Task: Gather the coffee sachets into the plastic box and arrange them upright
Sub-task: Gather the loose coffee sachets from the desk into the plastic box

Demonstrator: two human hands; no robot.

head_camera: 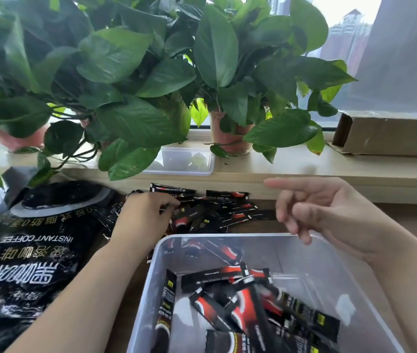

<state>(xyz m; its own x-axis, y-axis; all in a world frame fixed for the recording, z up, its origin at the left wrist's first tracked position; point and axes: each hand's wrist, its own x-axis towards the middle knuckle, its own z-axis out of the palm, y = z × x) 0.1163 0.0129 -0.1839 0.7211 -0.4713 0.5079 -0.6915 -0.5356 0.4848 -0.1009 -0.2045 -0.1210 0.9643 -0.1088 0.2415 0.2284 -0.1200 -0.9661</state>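
— Which hand is sitting nearer the loose sachets [227,210]?

— The left hand [146,212]. It is resting right on the heap, which is lying on the desk [406,220] just beyond the far wall of the plastic box [311,263]. Its fingers are curling down into the sticks, but blur is hiding whether they are pinching one.

— And the right hand [322,210]?

— It is hovering over the box's far rim, fingers loose, holding nothing.

— How are the sticks lying?

— Flat, with their long axes running mostly left to right. They are slim, glossy black-and-red foil, probably slippery. The box is translucent, stiff plastic, and the sachets inside it [248,296] are lying jumbled, none upright yet. A crinkled black coffee bag [36,250] is lying to the left.
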